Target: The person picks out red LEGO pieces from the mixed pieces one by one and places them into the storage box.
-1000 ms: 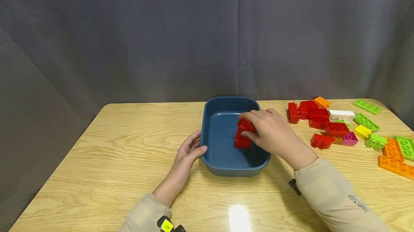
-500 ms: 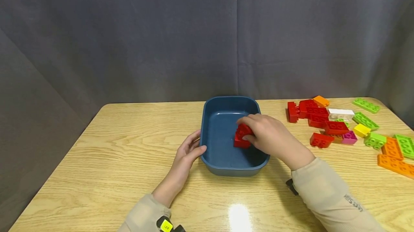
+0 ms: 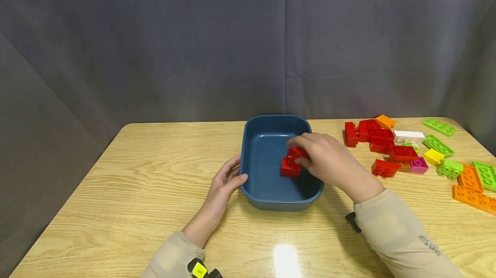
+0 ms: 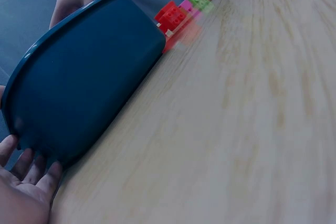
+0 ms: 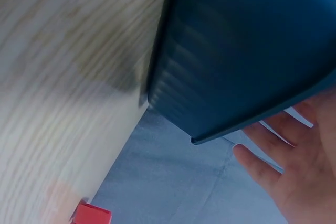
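A dark blue rectangular bin (image 3: 277,205) stands on the table. My left hand (image 3: 221,185) holds its left wall, thumb at the rim and fingers against the outside, as the left wrist view also shows. Inside the bin, toward its right side, sits a red toy building brick (image 3: 289,168). My right hand (image 3: 323,157) reaches over the right rim and pinches another red brick (image 3: 296,153) just above it. Whether the two are joined cannot be made out. In the right wrist view the bin wall hides both bricks.
Several loose bricks lie on the right of the table: red bricks (image 3: 403,153), a white one (image 3: 409,137), a yellow one (image 3: 434,156), green plates (image 3: 438,127) and orange plates (image 3: 474,199). A dark grey curtain (image 3: 209,45) hangs behind the table.
My right hand dips slightly left and down with the upper red brick, then comes back right and a little up. The left hand and bin stay put.
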Demonstrator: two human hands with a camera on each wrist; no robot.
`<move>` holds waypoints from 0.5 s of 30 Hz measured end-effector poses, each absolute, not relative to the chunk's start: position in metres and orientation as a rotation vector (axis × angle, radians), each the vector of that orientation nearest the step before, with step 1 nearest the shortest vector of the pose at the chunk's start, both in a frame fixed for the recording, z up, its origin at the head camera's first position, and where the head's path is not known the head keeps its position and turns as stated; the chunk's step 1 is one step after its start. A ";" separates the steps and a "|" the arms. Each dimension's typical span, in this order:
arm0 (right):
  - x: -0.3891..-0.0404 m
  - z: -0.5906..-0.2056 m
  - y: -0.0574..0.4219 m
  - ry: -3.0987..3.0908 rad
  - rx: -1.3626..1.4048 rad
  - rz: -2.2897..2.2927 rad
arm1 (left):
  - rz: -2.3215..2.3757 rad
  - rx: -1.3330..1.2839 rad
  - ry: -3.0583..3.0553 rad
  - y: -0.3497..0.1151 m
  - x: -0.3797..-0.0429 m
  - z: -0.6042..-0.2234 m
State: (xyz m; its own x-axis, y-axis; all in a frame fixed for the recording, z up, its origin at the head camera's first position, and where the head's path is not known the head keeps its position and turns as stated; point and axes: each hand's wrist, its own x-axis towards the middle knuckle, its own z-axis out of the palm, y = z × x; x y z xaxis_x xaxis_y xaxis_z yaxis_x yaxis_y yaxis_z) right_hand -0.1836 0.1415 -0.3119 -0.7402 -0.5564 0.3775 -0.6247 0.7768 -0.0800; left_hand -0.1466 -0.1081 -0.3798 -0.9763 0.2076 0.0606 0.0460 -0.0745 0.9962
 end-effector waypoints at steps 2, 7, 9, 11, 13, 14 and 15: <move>-0.183 -0.310 0.142 -2.644 0.904 0.291 | 2.206 0.281 2.059 -0.108 -0.147 -0.380; -0.180 -0.304 0.145 -2.648 0.897 0.312 | 2.203 0.277 2.060 -0.108 -0.147 -0.380; -0.179 -0.301 0.147 -2.650 0.881 0.320 | 2.200 0.279 2.060 -0.108 -0.146 -0.380; -0.178 -0.299 0.150 -2.657 0.857 0.326 | 2.196 0.282 2.061 -0.108 -0.146 -0.380; -0.177 -0.296 0.152 -2.673 0.819 0.325 | 2.192 0.284 2.063 -0.108 -0.146 -0.379; -0.177 -0.295 0.154 -2.683 0.802 0.325 | 2.190 0.284 2.065 -0.108 -0.146 -0.379; -0.177 -0.294 0.155 -2.691 0.787 0.324 | 2.189 0.283 2.065 -0.108 -0.146 -0.379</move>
State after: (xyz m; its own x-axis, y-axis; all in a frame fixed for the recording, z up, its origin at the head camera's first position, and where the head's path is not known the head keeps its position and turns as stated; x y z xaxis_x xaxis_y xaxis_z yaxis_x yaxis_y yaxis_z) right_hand -0.1771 0.1552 -0.2943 -0.7980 -0.4822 0.3615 -0.5542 0.8228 -0.1259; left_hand -0.1458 -0.1084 -0.3792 -0.9755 0.2135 0.0538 0.0413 -0.0628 0.9972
